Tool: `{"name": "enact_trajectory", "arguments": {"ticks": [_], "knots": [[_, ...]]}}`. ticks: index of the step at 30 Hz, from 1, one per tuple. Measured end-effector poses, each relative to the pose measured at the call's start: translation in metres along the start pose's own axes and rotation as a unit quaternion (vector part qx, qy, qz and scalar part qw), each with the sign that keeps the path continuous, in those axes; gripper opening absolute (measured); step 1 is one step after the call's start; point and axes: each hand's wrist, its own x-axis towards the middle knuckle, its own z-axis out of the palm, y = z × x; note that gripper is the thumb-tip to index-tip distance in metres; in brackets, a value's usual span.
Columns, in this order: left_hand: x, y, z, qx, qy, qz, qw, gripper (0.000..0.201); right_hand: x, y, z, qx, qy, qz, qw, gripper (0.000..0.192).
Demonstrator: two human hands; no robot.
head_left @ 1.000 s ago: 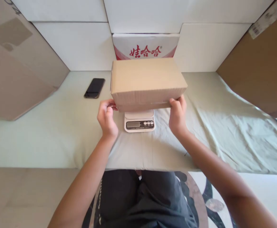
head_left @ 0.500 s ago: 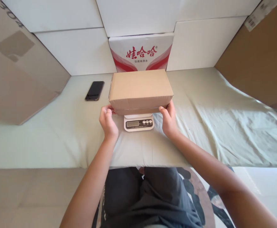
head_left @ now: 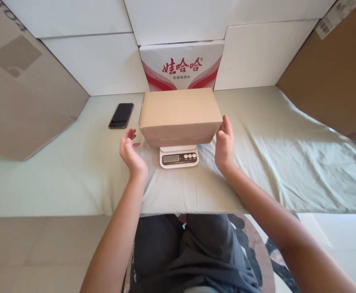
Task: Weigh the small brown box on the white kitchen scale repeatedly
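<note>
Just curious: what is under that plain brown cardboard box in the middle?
A small white digital scale sits under the brown cardboard box; only its front with display and buttons shows. Its weighing platform is covered by the box.

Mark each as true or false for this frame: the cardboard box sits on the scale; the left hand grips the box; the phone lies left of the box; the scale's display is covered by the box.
1. The cardboard box sits on the scale. True.
2. The left hand grips the box. False: it is open and apart from it.
3. The phone lies left of the box. True.
4. The box covers the scale's display. False: the display shows in front of it.
</note>
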Motion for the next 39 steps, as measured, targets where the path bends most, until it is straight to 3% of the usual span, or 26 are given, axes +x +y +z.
{"name": "enact_trajectory", "arguments": {"ticks": [5,9,18,39], "knots": [[0.005,-0.002,0.001,-0.025,-0.003,-0.056,0.998,0.048,0.009,0.014,-0.009,0.022,0.043,0.035,0.998,0.063],[0.004,-0.002,0.002,-0.006,-0.021,-0.052,0.998,0.048,0.008,0.014,-0.005,0.011,0.008,0.029,0.999,0.048],[-0.005,0.002,0.006,0.008,-0.08,-0.006,0.997,0.04,0.006,0.007,0.002,0.005,-0.044,-0.003,0.999,0.047],[-0.002,-0.002,0.005,-0.032,-0.051,-0.002,0.998,0.034,0.007,0.007,0.002,0.025,-0.069,-0.019,0.997,0.052]]}}
